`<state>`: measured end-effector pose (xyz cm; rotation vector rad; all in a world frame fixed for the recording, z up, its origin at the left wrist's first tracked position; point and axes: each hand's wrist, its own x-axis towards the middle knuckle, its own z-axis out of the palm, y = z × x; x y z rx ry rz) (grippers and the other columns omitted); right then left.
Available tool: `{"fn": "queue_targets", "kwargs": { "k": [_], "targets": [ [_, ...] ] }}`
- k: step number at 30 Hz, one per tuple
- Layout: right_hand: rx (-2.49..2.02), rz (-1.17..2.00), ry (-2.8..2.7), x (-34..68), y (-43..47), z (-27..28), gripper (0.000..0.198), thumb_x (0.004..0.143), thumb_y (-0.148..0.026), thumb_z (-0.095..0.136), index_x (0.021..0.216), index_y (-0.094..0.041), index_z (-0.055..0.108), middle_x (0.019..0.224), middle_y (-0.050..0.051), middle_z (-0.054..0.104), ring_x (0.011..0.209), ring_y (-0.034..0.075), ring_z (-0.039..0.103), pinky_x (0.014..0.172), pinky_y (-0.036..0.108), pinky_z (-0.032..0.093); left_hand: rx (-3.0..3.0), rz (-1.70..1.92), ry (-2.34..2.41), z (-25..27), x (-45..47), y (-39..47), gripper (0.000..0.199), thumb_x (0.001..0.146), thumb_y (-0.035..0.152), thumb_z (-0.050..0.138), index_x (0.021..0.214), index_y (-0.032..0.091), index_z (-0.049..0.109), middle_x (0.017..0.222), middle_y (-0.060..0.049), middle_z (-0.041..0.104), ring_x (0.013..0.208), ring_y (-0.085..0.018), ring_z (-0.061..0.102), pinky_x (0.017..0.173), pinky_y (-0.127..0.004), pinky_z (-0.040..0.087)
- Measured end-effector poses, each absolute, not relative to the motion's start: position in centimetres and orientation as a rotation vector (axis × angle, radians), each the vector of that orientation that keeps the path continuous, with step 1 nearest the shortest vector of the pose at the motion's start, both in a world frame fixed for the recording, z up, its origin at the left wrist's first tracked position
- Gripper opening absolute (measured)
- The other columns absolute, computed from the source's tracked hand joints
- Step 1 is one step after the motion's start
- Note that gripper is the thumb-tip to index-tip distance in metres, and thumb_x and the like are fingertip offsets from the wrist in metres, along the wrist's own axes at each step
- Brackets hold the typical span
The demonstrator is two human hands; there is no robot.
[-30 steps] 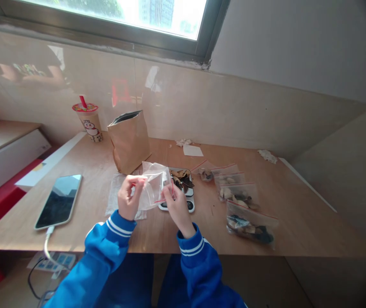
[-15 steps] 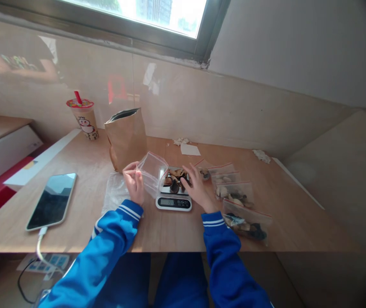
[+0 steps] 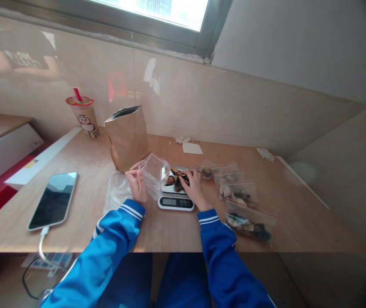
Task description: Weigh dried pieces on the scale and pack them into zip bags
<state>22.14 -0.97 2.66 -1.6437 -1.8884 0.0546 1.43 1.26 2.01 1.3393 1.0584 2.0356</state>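
Observation:
My left hand [image 3: 137, 185] is closed on the edge of a clear zip bag [image 3: 153, 174] with a red seal line, holding its mouth open toward the kitchen scale [image 3: 176, 202]. On the scale's metal plate lie curled, dry brown-and-black pieces [image 3: 173, 179]; their exact kind is hard to tell. My right hand [image 3: 194, 188] reaches onto the plate from the right, fingers curled around some of these pieces. Its fingertips are partly hidden among them. The bag's mouth is beside the plate's left edge.
A brown paper bag [image 3: 127, 139] stands open behind my left hand, near a bubble tea cup [image 3: 85, 118]. Several filled zip bags [image 3: 250, 222] lie to the right. A phone [image 3: 53, 200] with a cable is at left; a flat plastic bag [image 3: 114, 192] lies beside my left hand.
My right hand has come down onto the dry pieces, its fingers closing from a spread pose. My left hand still holds the zip bag. The view has shifted slightly.

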Motion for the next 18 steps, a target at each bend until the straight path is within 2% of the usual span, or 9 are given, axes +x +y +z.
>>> {"fn": "queue_targets", "kwargs": {
  "k": [8,14,16,18],
  "targets": [
    [-1.575,0.074,-1.867,21.8,-1.5,3.3,0.028,0.096,-0.039,0.042,0.102,-0.019,0.060,0.099,0.011,0.056,0.096,0.025,0.056,0.086,0.038,0.047,1.300,2.033,1.085,1.8,1.3,1.3,0.023,0.097,0.042,0.038,0.091,0.020,0.038,0.118,-0.016,0.059,0.113,-0.020,0.057,0.099,-0.043,0.040],
    [-1.496,0.130,-1.614,21.2,-0.7,5.4,0.029,0.092,-0.044,0.045,0.094,-0.019,0.059,0.097,0.010,0.062,0.094,0.023,0.057,0.086,0.037,0.046,1.310,2.030,1.082,1.6,1.3,1.5,0.021,0.098,0.040,0.037,0.092,0.020,0.038,0.118,-0.016,0.059,0.114,-0.020,0.057,0.099,-0.043,0.040],
    [-1.447,0.249,-1.517,20.3,-0.5,7.0,0.031,0.090,-0.048,0.046,0.091,-0.020,0.059,0.091,0.008,0.062,0.087,0.020,0.058,0.079,0.032,0.047,1.318,2.036,1.062,1.5,1.3,1.6,0.020,0.098,0.040,0.037,0.092,0.021,0.038,0.118,-0.016,0.059,0.115,-0.021,0.056,0.099,-0.044,0.040],
    [-1.379,0.518,-1.420,19.0,-0.5,8.7,0.035,0.089,-0.054,0.045,0.089,-0.021,0.057,0.079,0.003,0.060,0.070,0.016,0.057,0.064,0.027,0.046,1.339,2.020,1.048,1.5,1.3,1.6,0.020,0.098,0.040,0.037,0.092,0.021,0.038,0.119,-0.015,0.059,0.117,-0.021,0.055,0.100,-0.045,0.039]
  ]
}}
